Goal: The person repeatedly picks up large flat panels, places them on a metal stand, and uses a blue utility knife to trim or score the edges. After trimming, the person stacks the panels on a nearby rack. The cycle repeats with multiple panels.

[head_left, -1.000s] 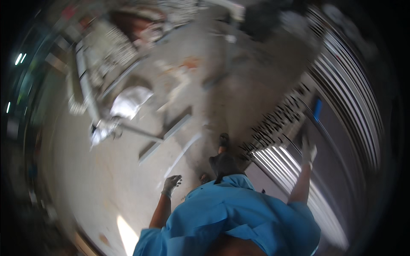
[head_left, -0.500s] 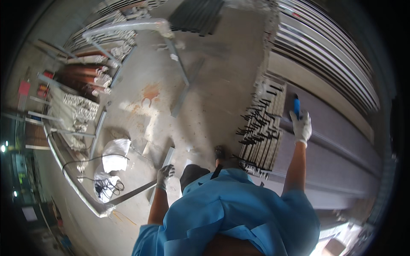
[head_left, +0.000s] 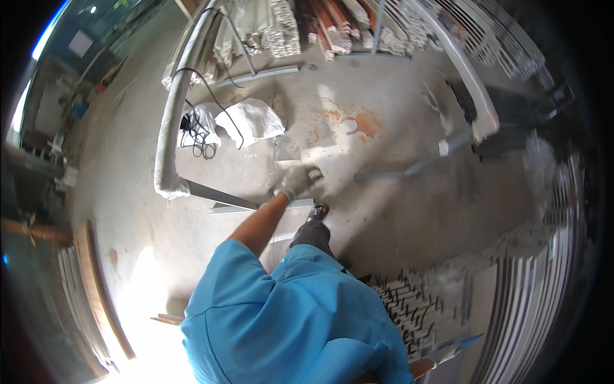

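My left hand (head_left: 297, 181), in a pale work glove, hangs over the floor in front of me, blurred. Its fingers look loosely bent and apart, and I see nothing in them. At the lower right, my right hand (head_left: 441, 355), also gloved, is closed around a slim blue handheld tool (head_left: 471, 339); I cannot tell its exact kind. Beside that hand lies a stack of long panels with black strips (head_left: 409, 304) sticking out of their ends. My own body hides part of this stack.
A wrapped rack frame (head_left: 171, 137) stands ahead on the left, with white sacks (head_left: 252, 121) and a black cable (head_left: 192, 131) by it. Bundled profiles (head_left: 275, 32) lie at the far side. Long pale profiles (head_left: 524, 307) are stacked at the right. A metal bar (head_left: 409, 171) lies on the floor.
My view has turned left, so the panel stack now sits at the lower right. My left hand has swung forward. The right hand still holds the blue tool, now near the lower edge.
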Tool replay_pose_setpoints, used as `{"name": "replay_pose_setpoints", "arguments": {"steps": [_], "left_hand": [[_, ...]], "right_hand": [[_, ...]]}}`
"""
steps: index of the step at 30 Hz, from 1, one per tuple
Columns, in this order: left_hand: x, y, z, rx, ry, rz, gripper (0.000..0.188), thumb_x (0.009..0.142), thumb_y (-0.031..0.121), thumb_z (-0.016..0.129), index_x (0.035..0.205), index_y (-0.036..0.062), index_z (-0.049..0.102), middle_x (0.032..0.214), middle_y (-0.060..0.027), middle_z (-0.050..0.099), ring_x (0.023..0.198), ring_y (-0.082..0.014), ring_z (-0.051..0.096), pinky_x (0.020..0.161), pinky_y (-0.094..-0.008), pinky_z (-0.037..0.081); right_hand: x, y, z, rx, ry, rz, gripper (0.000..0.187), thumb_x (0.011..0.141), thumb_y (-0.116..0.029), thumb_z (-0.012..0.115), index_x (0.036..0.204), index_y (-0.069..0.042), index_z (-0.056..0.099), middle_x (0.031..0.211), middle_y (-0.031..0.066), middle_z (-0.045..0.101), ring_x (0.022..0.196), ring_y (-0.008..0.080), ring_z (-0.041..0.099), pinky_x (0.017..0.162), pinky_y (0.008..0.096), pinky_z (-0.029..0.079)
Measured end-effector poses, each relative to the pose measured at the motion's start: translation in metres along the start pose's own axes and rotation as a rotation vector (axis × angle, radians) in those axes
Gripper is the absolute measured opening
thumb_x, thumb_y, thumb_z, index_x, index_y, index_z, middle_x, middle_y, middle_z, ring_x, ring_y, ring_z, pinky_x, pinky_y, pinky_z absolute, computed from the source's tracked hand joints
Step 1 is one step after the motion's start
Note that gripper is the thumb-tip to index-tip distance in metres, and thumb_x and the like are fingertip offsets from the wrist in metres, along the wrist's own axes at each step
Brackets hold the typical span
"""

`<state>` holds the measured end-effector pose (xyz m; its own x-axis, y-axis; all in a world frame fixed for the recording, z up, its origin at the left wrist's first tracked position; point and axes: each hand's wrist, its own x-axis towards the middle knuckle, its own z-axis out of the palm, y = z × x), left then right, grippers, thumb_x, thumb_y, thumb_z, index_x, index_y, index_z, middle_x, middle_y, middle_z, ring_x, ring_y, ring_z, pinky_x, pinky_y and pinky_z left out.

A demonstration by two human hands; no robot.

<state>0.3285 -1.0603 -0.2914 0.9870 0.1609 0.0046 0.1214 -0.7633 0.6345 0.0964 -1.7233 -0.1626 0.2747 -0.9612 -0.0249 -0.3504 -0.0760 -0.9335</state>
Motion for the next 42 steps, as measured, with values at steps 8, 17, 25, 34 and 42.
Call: {"name": "replay_pose_setpoints", "arguments": {"steps": [8,17,25,34,42], "left_hand": [[0.099,-0.131,-0.311,0.382,0.797,-0.284,0.035,0.082,0.024,0.071,0.115,0.0132,0.066,0.123,-0.0135,0.063,0.111,-0.0356,0.060,0.093,-0.0456,0.048],[0.157,-0.208,-0.424,0.582,0.769,-0.621,0.047,0.087,0.035,0.065,0.132,0.0270,0.056,0.137,-0.0145,0.054,0.120,-0.0415,0.056,0.096,-0.0493,0.048],[0.149,-0.218,-0.432,0.411,0.665,-0.558,0.024,0.085,0.026,0.068,0.106,0.0152,0.066,0.112,-0.0166,0.064,0.103,-0.0404,0.064,0.089,-0.0476,0.051],[0.017,-0.169,-0.405,0.270,0.640,-0.459,0.015,0.085,0.016,0.064,0.098,0.0093,0.066,0.096,-0.0113,0.067,0.094,-0.0288,0.063,0.083,-0.0364,0.045],[-0.095,-0.098,-0.369,0.343,0.568,-0.537,0.017,0.084,0.016,0.066,0.098,0.0087,0.060,0.106,-0.0117,0.061,0.100,-0.0358,0.061,0.083,-0.0418,0.048]], "right_hand": [[-0.054,-0.064,0.221,0.220,-0.299,0.140,0.017,0.090,-0.023,0.064,0.081,-0.010,0.056,0.062,-0.0001,0.051,0.049,0.0102,0.045,0.047,0.0264,0.036],[-0.137,-0.078,0.349,-0.042,-0.452,0.256,0.019,0.093,-0.026,0.067,0.100,-0.012,0.055,0.059,-0.0026,0.042,0.041,0.0089,0.038,0.034,0.0262,0.029],[-0.161,-0.084,0.376,-0.105,-0.565,0.245,0.021,0.091,-0.023,0.069,0.088,-0.011,0.053,0.061,-0.0012,0.045,0.042,0.0096,0.041,0.034,0.0253,0.030],[-0.163,-0.076,0.415,-0.285,-0.791,0.324,0.029,0.094,-0.028,0.066,0.078,-0.011,0.051,0.063,-0.0011,0.045,0.045,0.0083,0.039,0.037,0.0259,0.029],[-0.162,-0.083,0.427,-0.272,-1.007,0.210,0.031,0.098,-0.026,0.063,0.075,-0.012,0.046,0.063,-0.0027,0.039,0.048,0.0084,0.036,0.040,0.0268,0.029]]}}
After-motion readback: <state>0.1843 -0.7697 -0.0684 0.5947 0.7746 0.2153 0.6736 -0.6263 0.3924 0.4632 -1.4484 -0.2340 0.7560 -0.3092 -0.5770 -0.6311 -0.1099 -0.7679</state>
